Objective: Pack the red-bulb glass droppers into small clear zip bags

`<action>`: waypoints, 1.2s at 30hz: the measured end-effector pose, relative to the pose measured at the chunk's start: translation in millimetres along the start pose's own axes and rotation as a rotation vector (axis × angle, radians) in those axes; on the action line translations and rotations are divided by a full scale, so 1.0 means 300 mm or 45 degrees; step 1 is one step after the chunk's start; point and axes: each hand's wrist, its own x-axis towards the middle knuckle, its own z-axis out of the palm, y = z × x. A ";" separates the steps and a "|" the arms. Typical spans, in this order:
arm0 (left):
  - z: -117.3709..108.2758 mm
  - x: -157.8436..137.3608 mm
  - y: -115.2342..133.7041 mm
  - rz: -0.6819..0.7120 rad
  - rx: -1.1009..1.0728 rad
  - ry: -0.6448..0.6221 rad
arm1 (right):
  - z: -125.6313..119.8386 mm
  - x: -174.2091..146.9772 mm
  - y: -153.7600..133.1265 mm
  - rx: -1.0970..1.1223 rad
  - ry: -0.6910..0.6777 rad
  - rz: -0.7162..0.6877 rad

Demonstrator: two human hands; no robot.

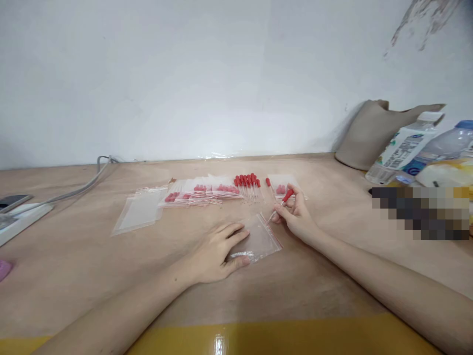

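Glossy yellow band (pixel 295 337) nearest | my left hand (pixel 216 250), spread, rests on clear plastic bag (pixel 260 235) | my right hand (pixel 298 216) pinches red-bulbed clear dropper (pixel 287 195) at bag's red-lined edge

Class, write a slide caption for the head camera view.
The left hand rests on a clear bag while the right hand holds a red-topped dropper near the bag's red edge.

The left hand (pixel 221 250) covers one end of the clear zip bag (pixel 258 239); the right hand (pixel 293 216) hides part of the red-bulbed dropper (pixel 287 195), whose fine tip (pixel 271 217) perhaps meets the bag's mouth (pixel 272 230). A pixelated patch (pixel 421 213) masks something. The left edge crops a pink object (pixel 4 270) and a phone (pixel 14 201); the bottle label (pixel 404 148) is unreadable.
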 end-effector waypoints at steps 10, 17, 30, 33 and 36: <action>-0.010 0.017 -0.035 0.002 -0.031 -0.051 | -0.057 0.005 0.007 0.038 0.066 -0.087; -0.006 0.018 -0.040 0.005 -0.034 -0.053 | -0.061 0.009 0.017 0.014 0.103 -0.084; -0.015 0.021 -0.049 0.046 -0.125 -0.070 | -0.061 -0.021 -0.006 0.121 -0.328 0.098; -0.020 0.023 -0.064 0.076 -0.129 -0.111 | -0.079 -0.021 -0.024 0.005 -0.517 -0.012; -0.024 0.023 -0.075 0.105 -0.126 -0.137 | -0.086 -0.022 -0.040 0.007 -0.687 -0.085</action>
